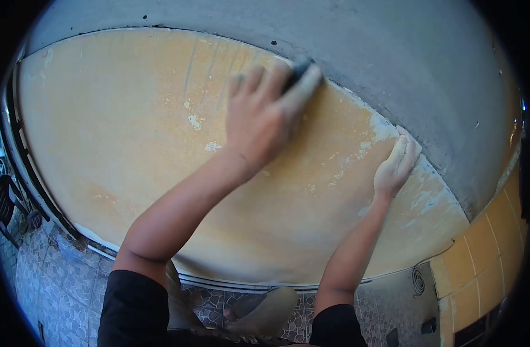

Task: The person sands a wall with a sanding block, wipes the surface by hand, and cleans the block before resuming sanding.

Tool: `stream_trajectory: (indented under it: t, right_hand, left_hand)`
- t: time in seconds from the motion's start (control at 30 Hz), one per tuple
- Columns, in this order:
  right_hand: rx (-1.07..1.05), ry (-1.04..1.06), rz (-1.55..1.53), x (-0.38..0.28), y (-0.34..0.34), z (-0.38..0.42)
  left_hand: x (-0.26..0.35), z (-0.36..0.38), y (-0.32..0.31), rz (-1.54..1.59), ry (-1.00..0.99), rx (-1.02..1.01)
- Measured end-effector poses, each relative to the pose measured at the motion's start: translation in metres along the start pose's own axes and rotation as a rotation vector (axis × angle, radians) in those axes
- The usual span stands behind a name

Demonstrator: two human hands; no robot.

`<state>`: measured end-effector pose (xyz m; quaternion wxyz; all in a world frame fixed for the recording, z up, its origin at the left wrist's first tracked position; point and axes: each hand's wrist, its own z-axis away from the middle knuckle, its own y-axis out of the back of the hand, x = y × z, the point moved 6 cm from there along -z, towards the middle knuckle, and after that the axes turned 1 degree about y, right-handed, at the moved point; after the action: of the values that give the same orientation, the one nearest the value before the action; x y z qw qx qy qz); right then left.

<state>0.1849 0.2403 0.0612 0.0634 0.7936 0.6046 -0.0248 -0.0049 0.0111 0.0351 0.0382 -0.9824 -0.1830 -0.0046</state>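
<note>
A yellow-painted wall (132, 144) fills the middle of the frame, worn and flaking, with pale patches where paint has come away toward the centre and right. Above and to the right of it runs a band of bare grey plaster (427, 87), and the boundary between the two curves from the upper middle down to the right edge. At the bottom of the frame lies a patterned tiled floor (56, 289), at lower right a stretch of yellow wall tiles (479, 243), and at far left a dark chair (2, 202), partly cut off.

The left hand (265, 115), in the upper middle of the frame, is pressed to the wall right at the boundary, the fingers (259, 78) curled over a dark tool (300, 68), most likely a scraper. Only its tip peeks out past the knuckles, and it is blurred, so I cannot say more about its shape. The grip looks firm and low on the tool, which seems to me the way to bear down on a blade against a flat face. Faint streaks run up the paint just left of this hand.

The right hand (398, 165), toward the right of the frame, holds nothing. It lies open and flat against the wall, fingertips touching the grey edge where the flaking is heaviest, seemingly as a brace for balance. Both arms reach up from dark sleeves (132, 306) at the bottom, and a foot shows on the floor between them.
</note>
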Motion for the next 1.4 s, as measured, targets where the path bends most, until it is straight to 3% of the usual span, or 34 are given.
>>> stream_trajectory:
  t: [0.07, 0.13, 0.2, 0.27, 0.33, 0.47, 0.57, 0.67, 0.73, 0.8, 0.87, 0.93, 1.0, 1.07, 1.13, 1.27, 1.33, 1.4]
  right_hand:
    - [-0.007, -0.003, 0.012, 0.001, -0.002, 0.001]
    - [0.054, -0.012, -0.071, 0.001, -0.001, 0.002]
    - [0.059, 0.000, -0.070, 0.002, -0.001, 0.001]
    - [0.031, 0.008, -0.052, 0.003, 0.002, 0.002]
    - [0.000, -0.002, -0.042, 0.001, -0.001, 0.003]
    - [0.066, 0.001, -0.085, 0.005, -0.004, 0.005]
    - [0.077, 0.005, -0.108, 0.007, -0.003, 0.003]
    - [0.038, 0.054, -0.075, 0.008, -0.001, 0.004]
    - [0.052, 0.047, -0.085, 0.006, -0.002, 0.004]
    - [0.067, 0.030, -0.077, 0.003, -0.006, 0.005]
    - [0.083, 0.021, -0.076, 0.005, -0.003, 0.005]
    - [0.075, 0.062, -0.089, 0.007, -0.004, 0.004]
    - [0.086, 0.061, -0.108, 0.008, -0.004, 0.004]
    - [0.063, 0.068, -0.110, 0.008, -0.002, 0.004]
    - [0.057, 0.044, -0.038, 0.007, -0.002, 0.004]
    - [0.070, 0.042, -0.028, 0.005, -0.005, 0.006]
    - [0.069, 0.021, -0.051, 0.006, -0.005, 0.006]
    - [0.065, 0.043, -0.053, 0.006, -0.004, 0.002]
  left_hand:
    - [0.042, 0.060, -0.020, 0.081, -0.356, -0.241]
    - [0.037, 0.076, -0.016, 0.117, -0.414, -0.274]
    - [0.011, 0.039, -0.005, 0.018, -0.286, -0.125]
    - [-0.020, -0.008, 0.012, -0.045, -0.037, 0.059]
    - [-0.018, -0.008, 0.006, -0.023, 0.070, 0.108]
    - [0.057, 0.117, -0.025, 0.170, -0.535, -0.403]
    - [0.046, 0.085, -0.013, 0.113, -0.430, -0.335]
    - [-0.005, -0.001, -0.001, 0.021, 0.053, 0.031]
    - [-0.001, -0.006, -0.006, -0.026, 0.074, 0.100]
    - [0.041, 0.041, -0.017, 0.053, -0.276, -0.185]
    - [0.064, 0.115, -0.025, 0.118, -0.502, -0.444]
    - [0.048, 0.104, -0.015, 0.167, -0.406, -0.422]
    - [0.033, 0.057, -0.010, 0.064, -0.301, -0.235]
    - [0.005, -0.002, -0.004, 0.040, -0.061, 0.006]
    - [0.002, -0.018, -0.012, 0.014, 0.010, 0.165]
    - [0.069, 0.092, -0.030, 0.046, -0.467, -0.334]
    - [0.056, 0.094, -0.023, 0.101, -0.472, -0.325]
    - [0.033, 0.048, -0.016, 0.005, -0.341, -0.147]
